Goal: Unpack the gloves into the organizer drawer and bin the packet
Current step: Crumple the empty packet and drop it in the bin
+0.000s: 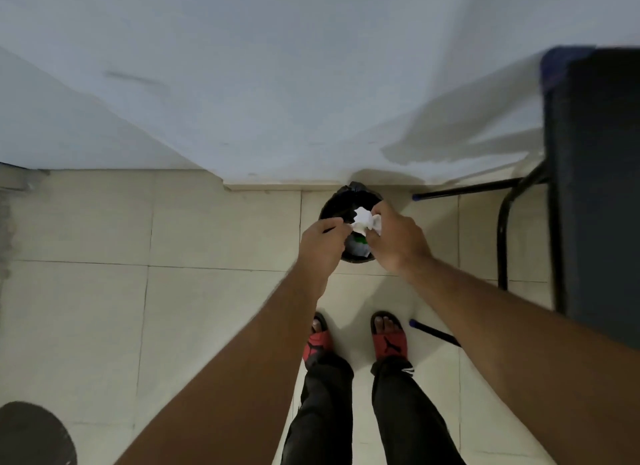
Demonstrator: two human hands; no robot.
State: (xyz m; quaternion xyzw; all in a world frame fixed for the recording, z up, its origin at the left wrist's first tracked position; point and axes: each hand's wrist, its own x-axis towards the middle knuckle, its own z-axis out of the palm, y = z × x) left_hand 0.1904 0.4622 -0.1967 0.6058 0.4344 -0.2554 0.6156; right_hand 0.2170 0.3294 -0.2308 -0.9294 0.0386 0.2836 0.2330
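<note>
A small round bin (334, 205) with a black liner stands on the tiled floor against the wall. Directly above its opening I hold a crumpled white packet (363, 219) between both hands. My left hand (320, 244) pinches the packet's left end. Curled fingers of my right hand (396, 241) grip its right end. Inside the bin, under the packet, some pale and green rubbish (358, 244) shows. The gloves and the organizer drawer are out of view.
A dark table or chair with black metal legs (502, 243) and blue end caps stands at the right, close to the bin. My feet in red sandals (388, 340) are just behind the bin. A dark round shape (34, 433) lies at the bottom left.
</note>
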